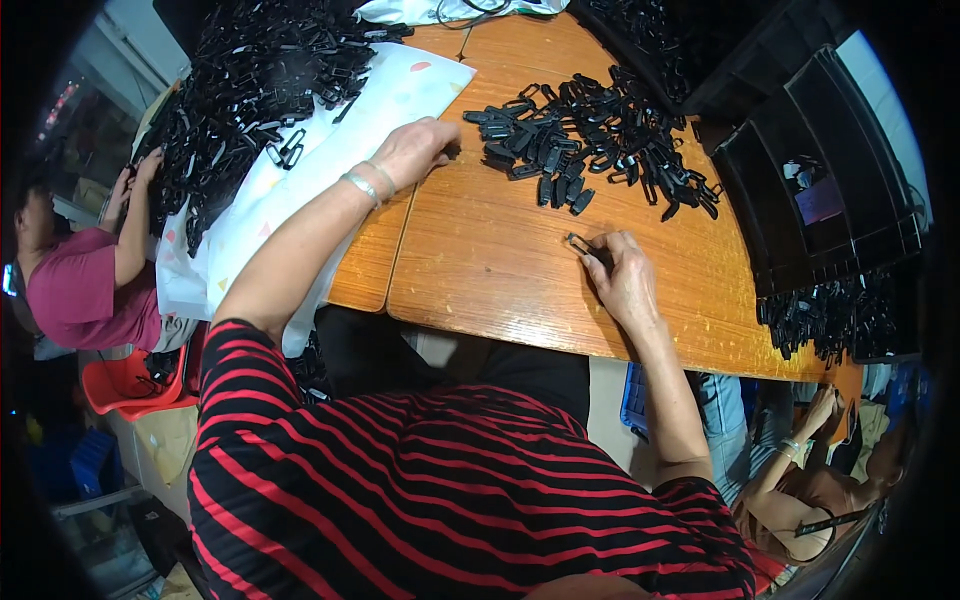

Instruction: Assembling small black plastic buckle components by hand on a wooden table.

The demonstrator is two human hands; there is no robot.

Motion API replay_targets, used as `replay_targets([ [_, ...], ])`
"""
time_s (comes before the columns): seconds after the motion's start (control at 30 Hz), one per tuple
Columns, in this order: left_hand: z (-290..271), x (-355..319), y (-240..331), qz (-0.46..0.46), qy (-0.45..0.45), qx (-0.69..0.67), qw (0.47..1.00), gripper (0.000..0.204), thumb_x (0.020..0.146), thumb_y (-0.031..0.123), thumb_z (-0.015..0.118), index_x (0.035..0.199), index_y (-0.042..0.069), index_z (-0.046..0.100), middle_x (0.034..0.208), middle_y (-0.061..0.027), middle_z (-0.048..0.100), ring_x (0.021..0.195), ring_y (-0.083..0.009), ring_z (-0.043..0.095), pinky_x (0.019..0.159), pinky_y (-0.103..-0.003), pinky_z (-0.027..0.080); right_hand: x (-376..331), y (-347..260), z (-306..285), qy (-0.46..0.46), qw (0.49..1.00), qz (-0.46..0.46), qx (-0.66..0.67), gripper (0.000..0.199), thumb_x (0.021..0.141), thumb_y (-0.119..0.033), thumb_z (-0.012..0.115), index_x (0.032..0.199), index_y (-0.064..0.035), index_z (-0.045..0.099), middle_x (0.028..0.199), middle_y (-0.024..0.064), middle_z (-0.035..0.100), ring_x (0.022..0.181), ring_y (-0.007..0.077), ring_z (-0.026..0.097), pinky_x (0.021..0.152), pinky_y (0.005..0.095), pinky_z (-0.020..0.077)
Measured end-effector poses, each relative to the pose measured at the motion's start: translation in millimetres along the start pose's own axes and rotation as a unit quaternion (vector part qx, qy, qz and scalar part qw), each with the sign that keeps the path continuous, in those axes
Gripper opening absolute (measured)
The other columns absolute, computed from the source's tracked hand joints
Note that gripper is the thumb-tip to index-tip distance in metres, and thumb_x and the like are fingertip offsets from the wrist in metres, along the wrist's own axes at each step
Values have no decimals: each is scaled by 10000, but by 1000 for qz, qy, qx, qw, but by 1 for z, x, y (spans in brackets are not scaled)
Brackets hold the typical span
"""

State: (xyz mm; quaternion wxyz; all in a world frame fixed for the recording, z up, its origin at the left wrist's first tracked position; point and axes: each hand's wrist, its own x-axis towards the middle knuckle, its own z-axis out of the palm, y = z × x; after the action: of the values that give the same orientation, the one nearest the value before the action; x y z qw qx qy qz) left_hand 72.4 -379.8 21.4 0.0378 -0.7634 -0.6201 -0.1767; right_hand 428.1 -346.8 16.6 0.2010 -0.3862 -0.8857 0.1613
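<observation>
The right hand rests on the wooden tabletop and pinches a small black clip between its fingertips. Further away, the left hand, with bracelets on the wrist, reaches to the edge of the pile of black clips, fingers curled; whether it grasps one I cannot tell
</observation>
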Motion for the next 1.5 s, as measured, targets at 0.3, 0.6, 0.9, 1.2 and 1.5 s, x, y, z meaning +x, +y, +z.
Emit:
replay_targets([
  [0.3, 5, -33, 63, -325, 140, -646, 676, 304, 867, 20, 643, 1168, 2, 606, 942, -37, 650, 826, -118, 635, 741, -222, 548, 22, -58, 23, 46, 972, 13, 232, 187, 823, -63, 698, 972, 7, 610, 792, 42, 587, 620, 79, 541, 566, 228, 450],
  [0.6, -9, -40, 123, -277, 153, -699, 642, 288, 881, 56, 639, 1166, 22, 607, 960, -12, 651, 773, -57, 615, 659, -182, 517, 33, -88, 35, 132, 917, -34, 375, 188, 839, -16, 687, 1013, -7, 615, 835, -11, 561, 641, 19, 506, 553, 167, 409],
  [0.9, -7, -45, 127, -210, 142, -676, 692, 329, 883, 79, 651, 1205, 25, 604, 933, -4, 637, 652, -38, 588, 562, -146, 458, 33, -89, 32, 129, 928, -65, 342, 199, 819, 8, 691, 1002, -8, 613, 860, 4, 538, 631, 27, 500, 543, 172, 404],
  [1.2, 7, -56, 142, -230, 127, -648, 714, 361, 900, 88, 638, 1250, 20, 578, 889, 8, 614, 623, -10, 536, 545, -147, 412, 25, -87, 45, 162, 954, -121, 220, 237, 768, 18, 706, 987, -4, 619, 877, 75, 573, 623, 137, 580, 517, 240, 471],
  [1.5, 20, -57, 150, -167, 180, -645, 723, 230, 1017, 188, 435, 1075, 11, 570, 883, -6, 602, 706, -50, 537, 646, -182, 450, 11, -94, 62, 87, 946, -87, 301, 474, 778, -56, 725, 1210, -27, 533, 896, 84, 594, 678, 120, 563, 607, 265, 482],
])
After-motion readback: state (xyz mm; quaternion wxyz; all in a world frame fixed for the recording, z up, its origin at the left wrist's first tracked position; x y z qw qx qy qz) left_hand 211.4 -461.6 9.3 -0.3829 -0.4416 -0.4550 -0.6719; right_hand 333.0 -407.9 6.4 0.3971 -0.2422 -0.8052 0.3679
